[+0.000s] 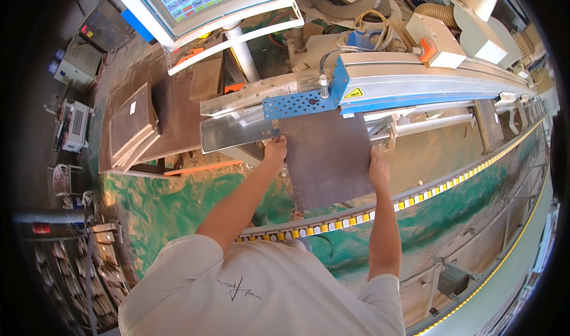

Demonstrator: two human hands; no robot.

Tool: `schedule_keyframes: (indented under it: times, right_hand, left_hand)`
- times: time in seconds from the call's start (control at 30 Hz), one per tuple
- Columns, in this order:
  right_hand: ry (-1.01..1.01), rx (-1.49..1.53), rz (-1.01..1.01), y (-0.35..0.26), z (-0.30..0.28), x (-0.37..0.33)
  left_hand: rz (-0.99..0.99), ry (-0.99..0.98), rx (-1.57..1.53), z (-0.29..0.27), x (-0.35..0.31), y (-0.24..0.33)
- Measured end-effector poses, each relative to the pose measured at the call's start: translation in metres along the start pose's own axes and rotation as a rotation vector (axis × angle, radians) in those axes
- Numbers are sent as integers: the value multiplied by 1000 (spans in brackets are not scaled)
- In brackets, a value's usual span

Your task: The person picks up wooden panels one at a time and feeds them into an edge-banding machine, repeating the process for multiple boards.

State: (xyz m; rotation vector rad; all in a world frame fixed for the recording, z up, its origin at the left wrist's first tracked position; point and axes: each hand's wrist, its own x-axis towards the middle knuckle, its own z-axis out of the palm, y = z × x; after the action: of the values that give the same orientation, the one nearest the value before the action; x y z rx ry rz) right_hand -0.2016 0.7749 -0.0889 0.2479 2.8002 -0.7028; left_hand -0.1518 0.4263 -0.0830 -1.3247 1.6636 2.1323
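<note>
A dark brown rectangular board (329, 158) spans the space between my two hands. My left hand (275, 150) grips its left edge, close to the machine's metal plate (234, 131). On the opposite edge my right hand (378, 168) is closed, with the thumb along the rim. The board's far end lies against the blue perforated bracket (300, 104) and the front of the long machine beam (427, 80); whether it goes under the beam I cannot tell. Fingers of both hands are partly hidden beneath the board.
At the upper left stands a control screen (205, 0) on a white post. Several boards (133, 125) lie stacked on a brown table (172, 98) to the left. A rail of yellow and white rollers (427, 195) curves in front of me. Dust covers the green floor (172, 205).
</note>
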Motion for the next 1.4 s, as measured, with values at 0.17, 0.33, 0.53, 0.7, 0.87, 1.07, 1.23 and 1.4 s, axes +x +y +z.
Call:
schedule_keyframes:
  times: [0.17,0.33,0.53,0.7,0.87,1.07,1.23,1.4]
  right_hand:
    - [349,-46,-13,0,-35,-10]
    - [703,0,-290,-36,-9,-96]
    - [344,427,-489,-122,89,-265]
    - [263,152,-558,-147,170,-304]
    - [281,-84,-343,-156,186,-310]
    - [62,-215,-241,-167,187,-296]
    - [-245,37,-408,-209,226,-269]
    - [-368,19,-803,-383,271,-284]
  left_hand:
    - [53,81,86,57,8,-10]
    - [258,234,341,93,14,-14]
    - [306,-212,510,55,0,19]
    - [486,-352,431,-99,-9,33]
    - [1027,530,626,-323,0,82]
    - [822,929,940,-519,59,187]
    - [748,826,983,-534,81,195]
    - [874,721,982,-571,53,159]
